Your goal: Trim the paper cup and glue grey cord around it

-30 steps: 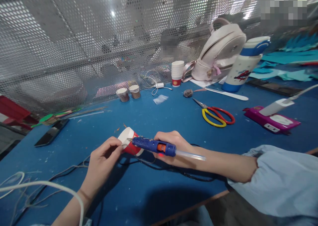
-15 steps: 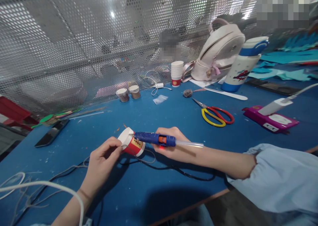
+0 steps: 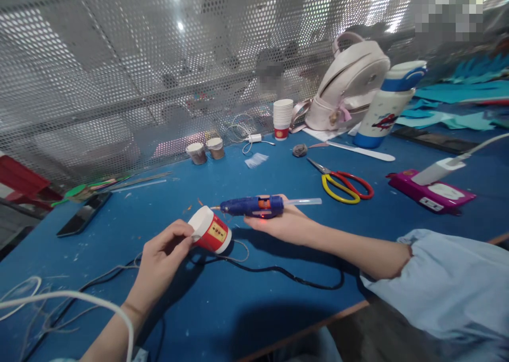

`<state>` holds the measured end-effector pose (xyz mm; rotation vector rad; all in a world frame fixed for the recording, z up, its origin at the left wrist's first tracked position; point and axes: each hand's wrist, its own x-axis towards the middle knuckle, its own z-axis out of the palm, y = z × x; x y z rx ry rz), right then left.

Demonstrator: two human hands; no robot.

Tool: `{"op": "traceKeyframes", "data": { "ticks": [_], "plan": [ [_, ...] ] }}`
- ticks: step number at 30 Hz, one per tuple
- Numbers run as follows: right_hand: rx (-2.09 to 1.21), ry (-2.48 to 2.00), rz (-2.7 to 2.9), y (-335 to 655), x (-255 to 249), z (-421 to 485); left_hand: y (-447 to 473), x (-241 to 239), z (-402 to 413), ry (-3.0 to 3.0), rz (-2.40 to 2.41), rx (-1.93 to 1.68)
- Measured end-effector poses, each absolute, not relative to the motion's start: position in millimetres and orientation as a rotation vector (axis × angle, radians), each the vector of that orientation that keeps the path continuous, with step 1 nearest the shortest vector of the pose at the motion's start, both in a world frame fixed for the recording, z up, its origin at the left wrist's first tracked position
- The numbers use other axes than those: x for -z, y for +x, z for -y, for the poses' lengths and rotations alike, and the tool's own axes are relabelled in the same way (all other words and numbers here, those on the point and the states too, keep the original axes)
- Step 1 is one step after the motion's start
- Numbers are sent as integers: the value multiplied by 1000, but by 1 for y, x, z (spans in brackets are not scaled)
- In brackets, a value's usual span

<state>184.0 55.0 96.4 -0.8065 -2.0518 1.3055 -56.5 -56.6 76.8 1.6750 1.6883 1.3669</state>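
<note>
My left hand (image 3: 161, 258) grips a small red and white paper cup (image 3: 210, 231), tilted on its side just above the blue table (image 3: 222, 309). My right hand (image 3: 284, 221) is wrapped round a blue hot glue gun (image 3: 252, 205) with an orange trigger and a clear glue stick out the back. The gun's nozzle points left and sits a little above and behind the cup, not touching it. Its black cord (image 3: 278, 272) trails across the table under my forearm.
Yellow and red scissors (image 3: 344, 184) lie right of the gun. A stack of paper cups (image 3: 282, 118), a pale backpack (image 3: 348, 86) and a white and blue bottle (image 3: 387, 105) stand at the back. A pink phone case (image 3: 431, 195) lies right, a black phone (image 3: 81, 216) left.
My right hand has lifted the glue gun up and away from the cup's side. The cup has tipped slightly in my left hand, which stays in place.
</note>
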Motion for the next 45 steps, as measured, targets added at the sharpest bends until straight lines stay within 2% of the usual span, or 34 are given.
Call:
{"op": "traceKeyframes", "data": {
  "ticks": [4,9,12,18,23,25,28,29,34,40,42,45],
  "plan": [
    [-1195,-951,2123,186,-86,-79,-57,-78,55,1675,-1733,-1379],
    [-725,-1050,2342,186,-60,-110,-55,-79,54,1767,-1802,-1418],
    [-672,-1120,2397,186,-54,-119,-54,-80,54,1836,-1835,-1429],
    [-586,-1183,2489,205,-71,-114,-53,-80,55,1946,-1883,-1472],
    [-125,-1392,2609,237,-100,-84,-49,-81,54,2064,-1924,-1479],
    [-323,-1276,2640,234,-109,-68,-46,-81,53,2150,-1899,-1483],
    [-924,-895,2558,204,-110,-48,-42,-80,53,2328,-1837,-1498],
    [-1025,-816,2489,190,-108,-44,-42,-79,53,2383,-1826,-1508],
    [-1046,-795,2305,129,-89,-38,-42,-76,53,2498,-1847,-1519],
    [-1143,-613,2130,115,-77,-34,-42,-75,55,2509,-1838,-1470],
    [-1287,-585,2024,117,-78,-32,-42,-75,56,2524,-1835,-1435],
    [-1708,-663,1806,119,-82,-31,-44,-75,56,2534,-1857,-1406]
  ]
}}
